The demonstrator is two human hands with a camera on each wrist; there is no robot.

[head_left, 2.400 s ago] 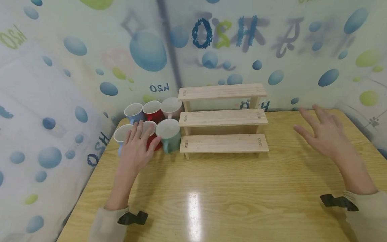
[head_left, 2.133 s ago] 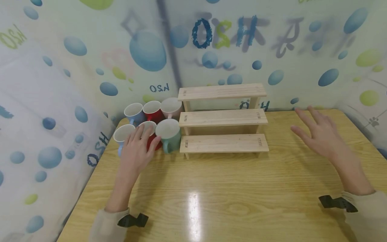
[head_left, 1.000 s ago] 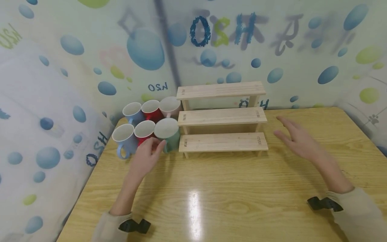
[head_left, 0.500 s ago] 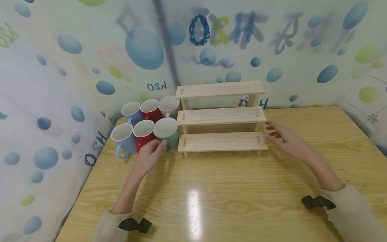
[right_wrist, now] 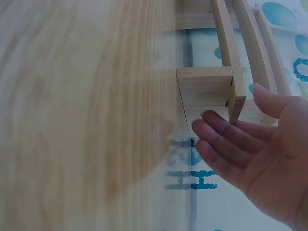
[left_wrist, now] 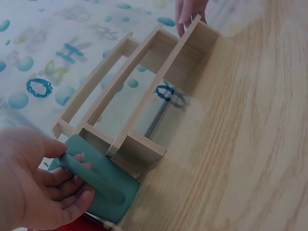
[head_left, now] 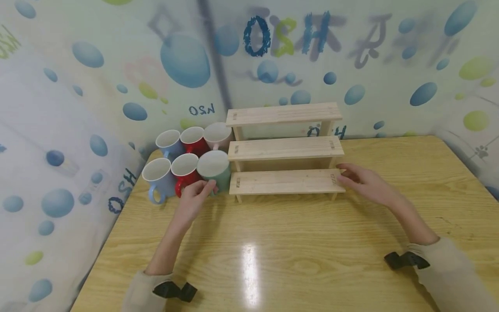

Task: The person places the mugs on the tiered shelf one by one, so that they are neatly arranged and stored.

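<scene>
Left of centre, the front blue mug (head_left: 165,183) and front red mug (head_left: 190,180) stand upright. Left hand (head_left: 191,200), just below: fingers curled round the handle (left_wrist: 96,180) of the teal mug (head_left: 223,178). Said mug stands upright at that hand's upper right, handle facing the frame's lower edge; left hand is nearer. Centre: wooden rack (head_left: 286,148), just beside the mug, long axis left-right. Right hand (head_left: 368,186), right of centre: fingers loosely extended, gripping nothing, at the rack's lower right end; contact undetermined.

Large blue and green letters (head_left: 286,37) on the patterned wall (head_left: 390,110) read "OSH"; darker lettering (head_left: 124,190) on the left wall (head_left: 27,130) spells the same, running upward.
</scene>
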